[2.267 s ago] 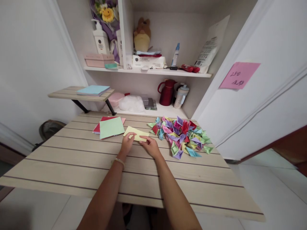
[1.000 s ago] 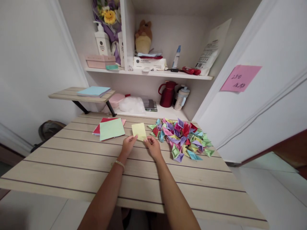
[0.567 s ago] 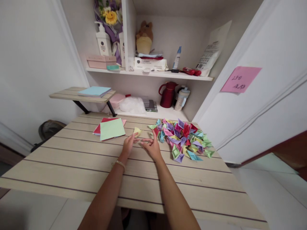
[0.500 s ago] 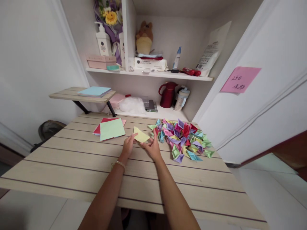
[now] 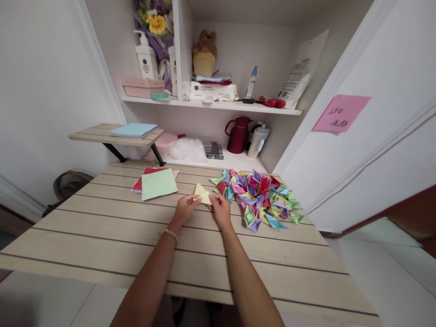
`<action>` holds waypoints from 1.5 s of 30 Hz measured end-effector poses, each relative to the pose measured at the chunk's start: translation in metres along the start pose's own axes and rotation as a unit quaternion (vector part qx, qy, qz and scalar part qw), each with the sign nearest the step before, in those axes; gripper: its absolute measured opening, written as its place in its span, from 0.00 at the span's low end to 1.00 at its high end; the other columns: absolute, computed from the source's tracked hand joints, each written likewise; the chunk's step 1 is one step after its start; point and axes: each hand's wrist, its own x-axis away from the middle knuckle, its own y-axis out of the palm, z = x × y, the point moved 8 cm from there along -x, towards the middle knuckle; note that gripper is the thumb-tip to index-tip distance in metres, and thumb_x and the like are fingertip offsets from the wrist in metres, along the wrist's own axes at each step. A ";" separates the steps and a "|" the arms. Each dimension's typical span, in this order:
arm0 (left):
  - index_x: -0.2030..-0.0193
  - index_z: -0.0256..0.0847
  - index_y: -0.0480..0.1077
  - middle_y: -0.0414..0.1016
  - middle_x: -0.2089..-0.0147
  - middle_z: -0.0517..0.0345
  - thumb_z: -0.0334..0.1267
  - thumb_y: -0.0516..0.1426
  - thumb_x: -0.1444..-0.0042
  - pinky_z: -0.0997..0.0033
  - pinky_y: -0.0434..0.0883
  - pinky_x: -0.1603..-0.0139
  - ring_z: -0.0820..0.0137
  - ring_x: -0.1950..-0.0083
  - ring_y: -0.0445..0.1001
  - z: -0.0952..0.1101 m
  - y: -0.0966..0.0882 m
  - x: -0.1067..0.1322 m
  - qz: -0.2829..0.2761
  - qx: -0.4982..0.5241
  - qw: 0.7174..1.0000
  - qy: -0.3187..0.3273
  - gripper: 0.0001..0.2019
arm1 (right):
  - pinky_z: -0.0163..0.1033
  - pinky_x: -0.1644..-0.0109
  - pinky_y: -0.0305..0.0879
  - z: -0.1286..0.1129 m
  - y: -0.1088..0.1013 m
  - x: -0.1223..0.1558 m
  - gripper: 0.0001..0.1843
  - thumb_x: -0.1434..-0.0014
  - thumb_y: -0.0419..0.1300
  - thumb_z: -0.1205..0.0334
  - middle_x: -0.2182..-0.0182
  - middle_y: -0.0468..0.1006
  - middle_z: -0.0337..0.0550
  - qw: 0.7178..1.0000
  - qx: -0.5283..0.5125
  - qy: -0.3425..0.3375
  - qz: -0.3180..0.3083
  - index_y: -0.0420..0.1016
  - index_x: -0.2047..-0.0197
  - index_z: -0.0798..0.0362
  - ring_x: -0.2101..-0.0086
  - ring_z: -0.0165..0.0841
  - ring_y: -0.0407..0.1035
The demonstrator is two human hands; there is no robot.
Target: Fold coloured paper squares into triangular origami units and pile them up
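Observation:
A small yellow paper [image 5: 202,194], partly folded into a pointed shape, is pinched between both hands just above the wooden table [image 5: 102,236]. My left hand [image 5: 185,207] grips its left side with closed fingers. My right hand [image 5: 220,207] pinches its right side. A stack of flat coloured sheets [image 5: 156,182], green on top of red and pink, lies to the left of my hands. A heap of several folded paper pieces [image 5: 259,193] in purple, red, green, yellow and blue lies right of my hands.
A small raised shelf [image 5: 102,135] with blue sheets [image 5: 132,129] stands at the table's back left. Behind are a red jug [image 5: 237,133], a cup [image 5: 257,138] and wall shelves with bottles. A white door [image 5: 357,150] with a pink note [image 5: 340,112] stands at right.
The yellow paper went from a long strip to an upright square, then was folded into a smaller pointed shape. Both hands stayed on it, closing nearer together.

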 end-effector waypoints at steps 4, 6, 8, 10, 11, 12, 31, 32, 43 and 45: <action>0.61 0.35 0.71 0.78 0.67 0.52 0.43 0.64 0.60 0.68 0.71 0.65 0.69 0.69 0.75 -0.001 -0.004 -0.003 0.017 0.016 1.000 0.007 0.19 | 0.36 0.72 0.68 0.004 -0.001 0.000 0.24 0.57 0.65 0.49 0.74 0.75 0.41 0.998 -0.057 0.023 0.013 0.70 0.59 0.53 0.75 0.32 0.69; 0.56 0.36 0.67 0.77 0.66 0.52 0.43 0.63 0.59 0.70 0.71 0.66 0.70 0.70 0.75 -0.001 -0.006 -0.004 0.022 0.037 0.999 0.007 0.22 | 0.36 0.72 0.66 0.006 0.003 -0.001 0.24 0.55 0.64 0.49 0.75 0.76 0.42 0.999 -0.036 0.027 -0.012 0.72 0.57 0.55 0.75 0.32 0.69; 0.54 0.37 0.63 0.77 0.67 0.54 0.43 0.63 0.57 0.72 0.70 0.69 0.71 0.72 0.74 -0.002 -0.007 -0.005 0.027 0.050 0.998 0.004 0.24 | 0.36 0.71 0.66 0.007 0.006 -0.002 0.21 0.53 0.62 0.49 0.76 0.76 0.42 0.999 0.014 0.022 -0.037 0.75 0.60 0.56 0.74 0.32 0.68; 0.52 0.38 0.61 0.75 0.70 0.57 0.43 0.62 0.56 0.73 0.68 0.71 0.73 0.75 0.72 -0.002 -0.007 -0.005 0.021 0.050 0.999 0.000 0.25 | 0.36 0.69 0.65 0.008 0.006 -0.003 0.18 0.52 0.60 0.50 0.76 0.76 0.42 0.997 0.065 0.010 -0.047 0.77 0.64 0.55 0.74 0.32 0.68; 0.51 0.38 0.61 0.74 0.72 0.60 0.43 0.61 0.55 0.73 0.68 0.71 0.74 0.76 0.71 -0.002 -0.007 -0.005 0.014 0.048 0.999 -0.001 0.25 | 0.37 0.68 0.65 0.008 0.006 -0.003 0.18 0.51 0.60 0.50 0.75 0.77 0.42 0.996 0.082 0.005 -0.045 0.78 0.64 0.54 0.73 0.33 0.68; 0.51 0.38 0.61 0.73 0.73 0.61 0.43 0.60 0.55 0.74 0.67 0.72 0.75 0.78 0.70 -0.002 -0.006 -0.005 0.006 0.045 0.999 -0.002 0.24 | 0.37 0.68 0.65 0.008 0.005 -0.003 0.17 0.51 0.60 0.50 0.75 0.77 0.41 0.995 0.092 0.001 -0.042 0.78 0.64 0.54 0.73 0.33 0.68; 0.73 0.40 0.63 0.58 0.83 0.67 0.56 0.52 0.48 0.76 0.55 0.81 0.77 0.82 0.56 0.002 0.002 -0.002 -0.033 -0.038 0.998 0.023 0.19 | 0.34 0.72 0.60 -0.011 0.012 0.006 0.12 0.59 0.66 0.54 0.81 0.73 0.38 0.998 0.025 0.022 -0.054 0.75 0.79 0.55 0.77 0.30 0.64; 0.73 0.40 0.62 0.57 0.83 0.67 0.56 0.52 0.47 0.76 0.53 0.81 0.77 0.82 0.55 0.002 0.003 -0.002 -0.039 -0.032 0.999 0.020 0.19 | 0.34 0.72 0.60 -0.010 0.012 0.006 0.12 0.60 0.66 0.54 0.81 0.73 0.38 0.998 0.011 0.025 -0.057 0.75 0.79 0.55 0.77 0.29 0.64; 0.72 0.40 0.60 0.59 0.80 0.66 0.54 0.50 0.45 0.77 0.56 0.77 0.77 0.78 0.57 0.001 0.017 0.003 -0.099 0.017 0.995 0.005 0.18 | 0.32 0.73 0.58 -0.005 0.018 0.006 0.15 0.61 0.68 0.53 0.81 0.70 0.35 0.982 -0.128 0.084 -0.107 0.70 0.80 0.55 0.79 0.26 0.61; 0.73 0.40 0.59 0.59 0.80 0.66 0.54 0.50 0.45 0.77 0.56 0.77 0.77 0.78 0.58 0.001 0.016 0.002 -0.091 0.020 0.996 0.009 0.18 | 0.33 0.72 0.60 -0.005 0.016 0.005 0.14 0.60 0.68 0.54 0.79 0.73 0.36 0.983 -0.141 0.076 -0.087 0.73 0.73 0.53 0.77 0.28 0.65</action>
